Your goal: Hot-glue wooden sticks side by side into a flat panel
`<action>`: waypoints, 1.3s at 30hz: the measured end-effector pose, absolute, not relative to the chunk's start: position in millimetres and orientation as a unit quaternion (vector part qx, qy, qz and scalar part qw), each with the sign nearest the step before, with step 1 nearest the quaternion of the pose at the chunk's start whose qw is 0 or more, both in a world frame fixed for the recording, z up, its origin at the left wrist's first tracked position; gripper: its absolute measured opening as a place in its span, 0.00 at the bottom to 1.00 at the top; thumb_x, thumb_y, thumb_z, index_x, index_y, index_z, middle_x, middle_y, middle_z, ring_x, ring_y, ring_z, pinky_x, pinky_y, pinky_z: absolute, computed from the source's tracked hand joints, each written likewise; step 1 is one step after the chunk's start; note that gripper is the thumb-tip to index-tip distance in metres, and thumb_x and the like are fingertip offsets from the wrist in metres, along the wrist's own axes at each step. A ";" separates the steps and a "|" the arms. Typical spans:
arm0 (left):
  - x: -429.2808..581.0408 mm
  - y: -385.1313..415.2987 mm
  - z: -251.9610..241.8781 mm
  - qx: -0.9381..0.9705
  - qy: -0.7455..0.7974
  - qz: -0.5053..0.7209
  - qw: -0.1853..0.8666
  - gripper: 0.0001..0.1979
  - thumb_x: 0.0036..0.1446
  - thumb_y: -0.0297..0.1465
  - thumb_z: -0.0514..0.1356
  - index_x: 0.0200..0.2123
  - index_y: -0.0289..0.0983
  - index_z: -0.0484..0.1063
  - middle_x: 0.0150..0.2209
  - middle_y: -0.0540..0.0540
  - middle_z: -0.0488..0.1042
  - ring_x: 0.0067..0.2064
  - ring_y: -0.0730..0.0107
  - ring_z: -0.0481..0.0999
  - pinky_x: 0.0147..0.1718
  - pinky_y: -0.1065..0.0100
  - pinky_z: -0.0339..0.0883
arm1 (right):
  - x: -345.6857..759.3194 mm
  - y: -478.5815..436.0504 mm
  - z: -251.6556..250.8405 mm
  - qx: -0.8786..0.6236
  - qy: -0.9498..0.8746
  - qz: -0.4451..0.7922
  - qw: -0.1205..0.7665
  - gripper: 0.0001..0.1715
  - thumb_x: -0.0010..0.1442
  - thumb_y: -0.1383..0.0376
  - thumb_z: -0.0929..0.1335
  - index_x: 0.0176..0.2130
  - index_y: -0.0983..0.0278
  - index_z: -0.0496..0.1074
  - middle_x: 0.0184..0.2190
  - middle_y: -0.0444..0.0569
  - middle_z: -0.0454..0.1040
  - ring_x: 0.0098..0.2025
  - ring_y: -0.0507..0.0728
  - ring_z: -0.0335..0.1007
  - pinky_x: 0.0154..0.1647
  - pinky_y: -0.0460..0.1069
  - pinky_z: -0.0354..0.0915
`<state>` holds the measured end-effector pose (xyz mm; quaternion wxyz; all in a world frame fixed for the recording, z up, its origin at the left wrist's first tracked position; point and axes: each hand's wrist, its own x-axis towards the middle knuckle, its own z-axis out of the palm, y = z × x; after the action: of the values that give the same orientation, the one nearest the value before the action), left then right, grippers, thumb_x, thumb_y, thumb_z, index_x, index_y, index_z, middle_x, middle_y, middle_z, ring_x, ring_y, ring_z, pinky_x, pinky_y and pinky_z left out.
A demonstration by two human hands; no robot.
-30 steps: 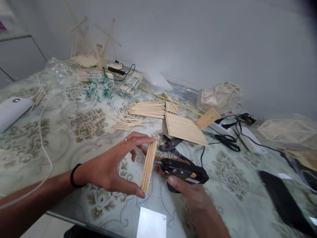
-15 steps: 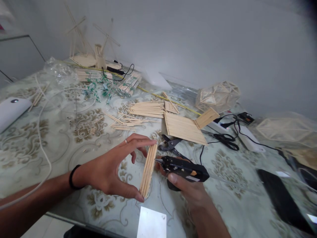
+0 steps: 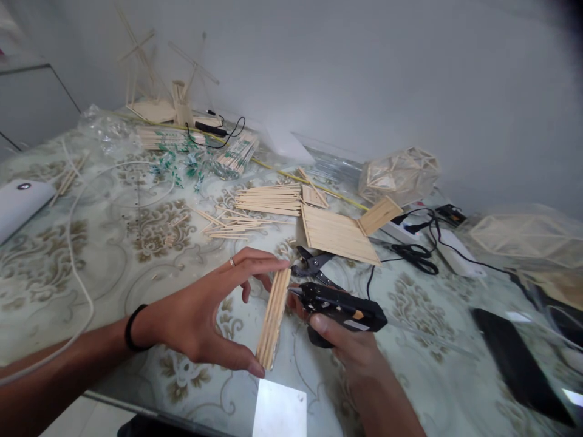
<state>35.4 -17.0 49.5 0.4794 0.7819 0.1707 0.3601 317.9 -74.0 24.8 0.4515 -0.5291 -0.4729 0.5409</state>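
Note:
Between the thumb and fingers of my left hand (image 3: 214, 309) stands a small panel of wooden sticks (image 3: 274, 318), gripped at its two ends and tilted. Whitish glue shows along its right edge. My right hand (image 3: 334, 334) is wrapped round a black glue gun (image 3: 344, 306), whose nozzle points left at the upper part of that edge; I cannot tell whether it touches. Black pliers (image 3: 314, 262) lie just behind the gun. Beyond them rests a larger flat stick panel (image 3: 337, 233) with a small upright piece at its right corner.
Loose sticks (image 3: 234, 224) and a stick bundle (image 3: 268, 199) lie mid-table. Scissors (image 3: 416, 258), a power strip (image 3: 401, 232) and a dark phone-like slab (image 3: 519, 364) are on the right. Stick models (image 3: 401, 173) stand at the back. A white cable (image 3: 73, 255) crosses the left side.
The glue gun's nozzle has shifted slightly to the right and up relative to the panel. The panel has turned a little, showing more of its glued edge.

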 end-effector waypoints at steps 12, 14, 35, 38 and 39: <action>36.7 -19.3 52.1 0.784 0.165 0.359 0.480 0.58 0.51 0.41 0.82 0.79 0.56 0.55 0.69 0.36 0.67 0.67 0.41 0.70 0.49 0.56 0.81 | 319.0 -75.0 20.6 -0.538 -0.450 0.542 0.463 0.26 0.55 0.43 0.82 0.45 0.56 0.88 0.43 0.53 0.88 0.48 0.73 0.85 0.62 0.71 0.77; 36.5 -19.1 52.4 0.785 0.164 0.357 0.478 0.59 0.51 0.40 0.82 0.79 0.56 0.55 0.69 0.36 0.67 0.66 0.40 0.71 0.48 0.55 0.81 | 319.1 -74.0 20.9 -0.533 -0.459 0.536 0.467 0.24 0.56 0.44 0.82 0.45 0.56 0.88 0.44 0.53 0.89 0.48 0.73 0.85 0.60 0.70 0.77; 36.4 -16.5 54.3 0.786 0.158 0.346 0.486 0.62 0.46 0.38 0.84 0.78 0.59 0.55 0.69 0.39 0.69 0.67 0.39 0.71 0.48 0.55 0.82 | 319.8 -71.0 11.5 -0.539 -0.456 0.517 0.484 0.27 0.57 0.42 0.81 0.48 0.57 0.87 0.42 0.53 0.90 0.49 0.72 0.85 0.60 0.69 0.78; 36.0 -15.8 54.0 0.789 0.159 0.345 0.484 0.62 0.46 0.38 0.84 0.78 0.59 0.55 0.69 0.39 0.69 0.67 0.40 0.71 0.48 0.54 0.82 | 318.2 -70.6 12.7 -0.543 -0.436 0.527 0.487 0.28 0.55 0.42 0.82 0.47 0.57 0.88 0.44 0.53 0.90 0.50 0.73 0.85 0.62 0.70 0.76; 36.1 -15.9 54.0 0.789 0.160 0.345 0.483 0.61 0.47 0.38 0.84 0.78 0.59 0.55 0.69 0.39 0.69 0.67 0.40 0.71 0.48 0.54 0.82 | 317.4 -70.5 13.5 -0.545 -0.429 0.529 0.489 0.29 0.54 0.42 0.82 0.47 0.56 0.88 0.44 0.53 0.90 0.50 0.73 0.85 0.62 0.70 0.76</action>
<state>36.1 -15.9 54.0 0.4832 0.7888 0.1601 0.3445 317.4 -70.5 13.5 0.4891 -0.5445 -0.4295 0.5290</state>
